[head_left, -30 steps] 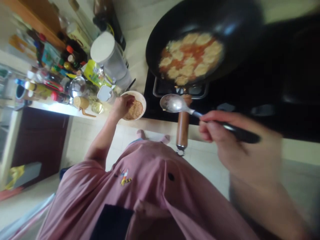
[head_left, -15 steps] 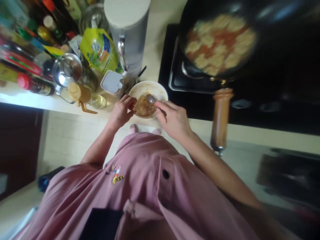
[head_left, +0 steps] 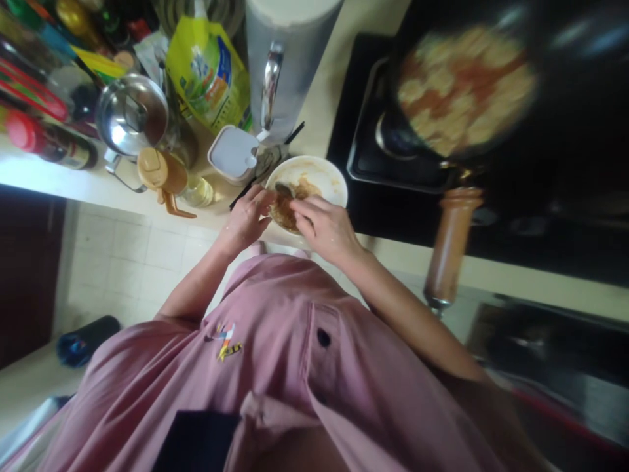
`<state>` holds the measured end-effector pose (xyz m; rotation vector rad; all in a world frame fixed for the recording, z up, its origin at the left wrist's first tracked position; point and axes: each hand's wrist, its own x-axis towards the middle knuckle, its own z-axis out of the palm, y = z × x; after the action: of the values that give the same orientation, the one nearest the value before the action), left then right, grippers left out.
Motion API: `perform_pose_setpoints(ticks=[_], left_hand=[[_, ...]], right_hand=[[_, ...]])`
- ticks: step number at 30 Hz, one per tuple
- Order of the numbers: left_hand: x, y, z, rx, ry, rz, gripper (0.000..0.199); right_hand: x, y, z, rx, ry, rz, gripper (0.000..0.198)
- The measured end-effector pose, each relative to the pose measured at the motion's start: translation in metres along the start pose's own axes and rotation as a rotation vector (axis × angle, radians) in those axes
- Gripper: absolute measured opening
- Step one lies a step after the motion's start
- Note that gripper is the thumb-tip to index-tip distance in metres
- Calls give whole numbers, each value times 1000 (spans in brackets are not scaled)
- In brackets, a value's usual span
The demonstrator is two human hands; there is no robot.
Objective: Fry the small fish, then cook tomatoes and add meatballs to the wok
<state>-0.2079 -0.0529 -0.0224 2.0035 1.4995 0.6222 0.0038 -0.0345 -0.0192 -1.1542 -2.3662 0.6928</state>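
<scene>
A white bowl [head_left: 335, 183] stands near the counter's front edge, its inside smeared with a brown, minced-looking mixture [head_left: 284, 215]. My left hand [head_left: 248, 219] is closed at the bowl's left rim, fingertips bent over the edge. Over the right part of the bowl, my right hand [head_left: 327, 226] pinches a metal spoon [head_left: 284, 189]. Its head lies in the left side of the bowl, by the mixture; most of the handle is hidden under my fingers.
A wok [head_left: 403, 131] of pale pieces in reddish sauce sits on the black stove [head_left: 361, 154], its wooden handle [head_left: 452, 242] jutting over the counter edge. To the left crowd a lidded container [head_left: 233, 152], an oil bottle [head_left: 164, 177], a yellow pouch [head_left: 209, 75] and a large jug [head_left: 299, 65].
My right hand has moved left across the bowl with the spoon. The mixture has been shifted toward the left, baring more of the bowl's inside. The camera view has shifted slightly.
</scene>
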Motion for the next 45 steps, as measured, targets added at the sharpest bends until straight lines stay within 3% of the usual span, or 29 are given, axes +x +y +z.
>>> perform_pose_setpoints(ticks=[3, 7, 18, 20, 26, 30, 33, 37, 40, 45], left_hand=[[1, 1, -1, 18, -11, 0, 29], [3, 0, -1, 44, -39, 2, 30], [2, -8, -3, -8, 7, 46, 25], [3, -10, -3, -31, 11, 42, 25], [4, -7, -3, -28, 9, 17, 27], [5, -7, -3, -47, 20, 4, 28], [8, -9, -9, -48, 99, -15, 32], [15, -9, -17, -56, 119, -22, 42], [22, -10, -15, -123, 79, -10, 50], [41, -13, 0, -605, -117, -104, 68]], right_hand=[[-10, -3, -10, 52, -50, -52, 30], [-22, 2, -18, 34, 112, 60, 27], [-17, -9, 12, 203, 98, 124, 28], [-19, -7, 12, 376, 134, 238, 29], [-20, 3, 16, 1094, 294, 820, 19], [-19, 7, 16, 1315, 385, 963, 15], [-18, 10, 13, 1393, 394, 1025, 14], [-18, 13, 3, 1454, 438, 1051, 12], [-19, 10, -8, 1474, 466, 993, 12], [-25, -4, -27, 1270, 454, 721, 21]])
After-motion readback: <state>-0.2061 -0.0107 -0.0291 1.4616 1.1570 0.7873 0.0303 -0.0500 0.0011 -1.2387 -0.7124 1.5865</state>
